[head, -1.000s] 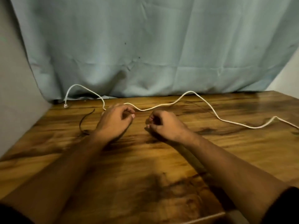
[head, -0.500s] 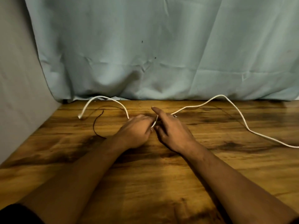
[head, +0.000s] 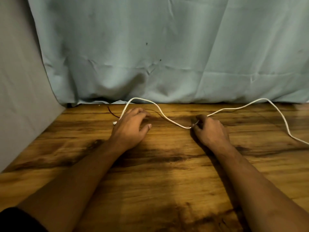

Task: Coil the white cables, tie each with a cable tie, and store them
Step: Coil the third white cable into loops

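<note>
so the cable (head: 167,118) is strung across the back half of the table (head: 167,173). Its plug end pokes out just left of the left hand (head: 132,126), not far from the back left corner. From there it goes under that hand, humps up toward the back edge and dips down to the right hand (head: 210,129). Then it climbs into a second hump near the back edge and drops off toward the right edge, where it leaves view

right hand is pinching the cable between thumb and forefinger, right at the low point of the dip, with the other fingers curled in behind. Left hand sits palm down on the table, fingers bent and close together, thumb sticking out to the side. The cable passes beneath it, but honestly can't tell if the fingers actually grip it or just lie over it

there's also a thin dark tie (head: 112,112) lying on the table just behind the left hand, partly hidden by it. A pale blue curtain (head: 150,56) hangs along the back edge, and a grey wall (head: 20,97) runs down the left side
</note>
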A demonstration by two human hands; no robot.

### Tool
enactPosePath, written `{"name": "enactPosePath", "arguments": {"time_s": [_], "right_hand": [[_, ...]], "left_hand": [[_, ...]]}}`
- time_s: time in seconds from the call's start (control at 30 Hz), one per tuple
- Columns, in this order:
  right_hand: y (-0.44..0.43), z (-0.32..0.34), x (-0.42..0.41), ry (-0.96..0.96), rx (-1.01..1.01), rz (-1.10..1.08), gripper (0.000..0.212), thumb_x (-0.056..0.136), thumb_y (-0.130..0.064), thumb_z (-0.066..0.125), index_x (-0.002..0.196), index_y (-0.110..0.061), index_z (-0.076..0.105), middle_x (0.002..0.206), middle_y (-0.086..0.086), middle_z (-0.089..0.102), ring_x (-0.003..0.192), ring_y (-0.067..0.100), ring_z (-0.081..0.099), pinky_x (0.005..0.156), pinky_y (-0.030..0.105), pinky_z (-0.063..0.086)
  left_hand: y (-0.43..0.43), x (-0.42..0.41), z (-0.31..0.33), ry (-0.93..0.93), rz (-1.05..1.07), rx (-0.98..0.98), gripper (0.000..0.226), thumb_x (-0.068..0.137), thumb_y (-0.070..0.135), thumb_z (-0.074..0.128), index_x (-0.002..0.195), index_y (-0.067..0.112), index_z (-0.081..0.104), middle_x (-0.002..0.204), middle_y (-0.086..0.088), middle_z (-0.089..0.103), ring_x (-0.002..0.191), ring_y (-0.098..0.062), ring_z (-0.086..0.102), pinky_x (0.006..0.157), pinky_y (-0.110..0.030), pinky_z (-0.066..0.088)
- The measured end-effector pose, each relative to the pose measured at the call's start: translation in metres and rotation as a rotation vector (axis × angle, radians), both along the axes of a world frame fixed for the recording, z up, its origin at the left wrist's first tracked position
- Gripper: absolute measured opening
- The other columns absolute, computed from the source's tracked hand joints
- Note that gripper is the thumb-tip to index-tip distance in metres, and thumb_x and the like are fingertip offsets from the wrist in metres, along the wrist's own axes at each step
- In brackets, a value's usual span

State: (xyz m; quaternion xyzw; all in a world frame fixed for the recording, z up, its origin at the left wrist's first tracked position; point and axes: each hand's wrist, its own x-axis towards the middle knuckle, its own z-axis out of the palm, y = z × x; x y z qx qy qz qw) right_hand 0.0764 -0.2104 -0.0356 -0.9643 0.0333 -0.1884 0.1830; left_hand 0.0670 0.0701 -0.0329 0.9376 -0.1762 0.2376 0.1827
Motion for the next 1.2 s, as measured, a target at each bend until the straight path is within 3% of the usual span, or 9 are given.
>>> {"name": "enactPosePath", "arguments": {"time_s": [0.17, 0.27, 0.4, 0.5, 0.63, 0.8, 0.97, 1.07, 1.2], "right_hand": [[-0.011, 0.004, -0.002, 0.009, -0.012, -0.07, 0.041, 0.097, -0.04, 0.059, 0.135, -0.023, 0.061, 0.126, 0.017, 0.07, 0.118, 0.04, 0.064, 0.093, 0.045, 0.052], [-0.011, 0.007, -0.006, -0.015, 0.005, -0.09, 0.05, 0.095, -0.035, 0.062, 0.143, -0.022, 0.056, 0.13, 0.019, 0.068, 0.121, 0.041, 0.063, 0.095, 0.046, 0.051], [-0.005, 0.007, -0.008, -0.116, -0.003, -0.065, 0.043, 0.095, -0.034, 0.062, 0.135, -0.018, 0.062, 0.133, 0.016, 0.064, 0.119, 0.04, 0.061, 0.095, 0.045, 0.051], [0.005, 0.007, -0.01, -0.196, -0.035, 0.028, 0.045, 0.094, -0.035, 0.065, 0.135, -0.015, 0.062, 0.127, 0.017, 0.064, 0.115, 0.039, 0.06, 0.097, 0.044, 0.05], [0.023, 0.009, -0.014, -0.296, -0.058, 0.228, 0.062, 0.096, -0.036, 0.065, 0.152, -0.021, 0.044, 0.141, 0.014, 0.055, 0.124, 0.034, 0.054, 0.104, 0.044, 0.047], [0.041, 0.008, -0.018, -0.278, -0.035, 0.5, 0.088, 0.094, -0.03, 0.068, 0.165, -0.027, 0.016, 0.163, 0.007, 0.034, 0.145, 0.026, 0.038, 0.117, 0.043, 0.037], [0.038, 0.005, -0.016, -0.25, 0.108, 0.715, 0.083, 0.089, -0.032, 0.057, 0.163, -0.031, 0.02, 0.169, 0.004, 0.024, 0.154, 0.021, 0.028, 0.122, 0.05, 0.033], [0.041, 0.002, -0.014, -0.303, 0.215, 0.819, 0.06, 0.092, -0.039, 0.056, 0.148, -0.018, 0.047, 0.155, 0.006, 0.045, 0.145, 0.018, 0.043, 0.116, 0.041, 0.04], [0.047, -0.006, -0.014, -0.273, 0.404, 0.745, 0.03, 0.101, -0.044, 0.052, 0.105, -0.015, 0.054, 0.087, 0.001, 0.064, 0.08, 0.019, 0.061, 0.072, 0.044, 0.051]], "left_hand": [[-0.004, -0.014, 0.008, -0.166, 0.082, -0.098, 0.011, 0.094, 0.039, 0.064, 0.102, 0.034, 0.069, 0.094, 0.014, 0.067, 0.086, -0.012, 0.063, 0.071, -0.034, 0.054], [-0.002, -0.014, 0.012, -0.27, 0.185, -0.2, 0.021, 0.087, 0.04, 0.071, 0.103, 0.03, 0.06, 0.098, 0.01, 0.057, 0.089, -0.017, 0.059, 0.07, -0.036, 0.049], [0.003, -0.008, 0.007, -0.003, 0.121, -0.126, 0.055, 0.092, 0.059, 0.062, 0.133, 0.023, 0.055, 0.124, 0.001, 0.06, 0.116, -0.019, 0.053, 0.095, -0.04, 0.047], [-0.001, -0.008, -0.001, 0.052, 0.005, -0.046, 0.033, 0.104, 0.047, 0.047, 0.124, 0.025, 0.064, 0.109, 0.007, 0.066, 0.105, -0.015, 0.057, 0.096, -0.041, 0.046], [-0.01, -0.011, -0.001, 0.126, -0.252, -0.16, 0.024, 0.108, 0.032, 0.045, 0.1, 0.035, 0.067, 0.071, 0.012, 0.063, 0.07, -0.004, 0.061, 0.074, -0.04, 0.052], [-0.04, -0.032, 0.004, 0.342, -0.563, -0.326, 0.029, 0.11, 0.032, 0.042, 0.109, 0.021, 0.069, 0.059, 0.0, 0.054, 0.054, -0.016, 0.056, 0.059, -0.035, 0.051], [-0.053, -0.04, 0.014, 0.613, -0.764, -0.556, 0.036, 0.111, 0.023, 0.037, 0.105, 0.003, 0.066, 0.057, 0.004, 0.039, 0.049, -0.008, 0.034, 0.051, -0.021, 0.034], [-0.056, -0.043, 0.017, 0.84, -0.845, -0.719, 0.037, 0.11, 0.029, 0.036, 0.104, 0.005, 0.063, 0.054, 0.005, 0.032, 0.044, -0.006, 0.024, 0.043, -0.019, 0.023], [-0.055, -0.043, 0.022, 0.961, -0.871, -0.971, 0.033, 0.107, 0.033, 0.038, 0.096, 0.012, 0.06, 0.051, 0.006, 0.028, 0.039, -0.004, 0.019, 0.043, -0.022, 0.009]]}}
